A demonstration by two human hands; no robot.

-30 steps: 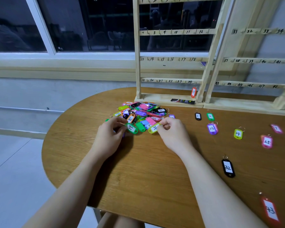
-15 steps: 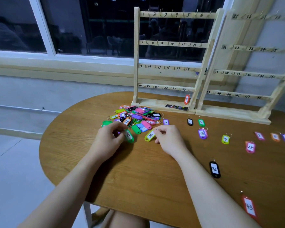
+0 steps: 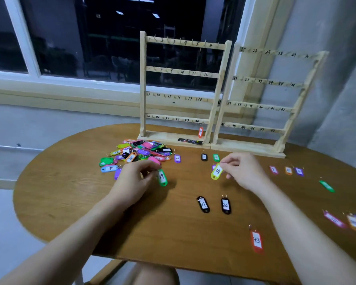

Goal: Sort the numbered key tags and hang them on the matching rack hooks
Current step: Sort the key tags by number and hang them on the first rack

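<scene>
A heap of coloured key tags (image 3: 140,153) lies on the round wooden table (image 3: 173,233), left of centre. My left hand (image 3: 136,179) pinches a green tag marked 19 (image 3: 162,177) just below the heap. My right hand (image 3: 243,171) pinches a yellow-green tag marked 14 (image 3: 216,171) by its ring, lifted over the table's middle. Two wooden racks with numbered hooks stand at the back: the left rack (image 3: 181,87) and the right rack (image 3: 265,103). An orange tag (image 3: 200,132) hangs at the left rack's bottom right.
Sorted tags lie spread out: black 31 (image 3: 202,204) and 32 (image 3: 225,205), an orange 43 (image 3: 257,240), a black (image 3: 203,157) and a green one (image 3: 216,157), several more at the right edge. A dark packet (image 3: 190,141) rests on the left rack's base.
My right hand carried the yellow-green tag 14 from the heap rightward and lifted it. My left hand drew the green tag 19 out of the heap. The camera tilted up.
</scene>
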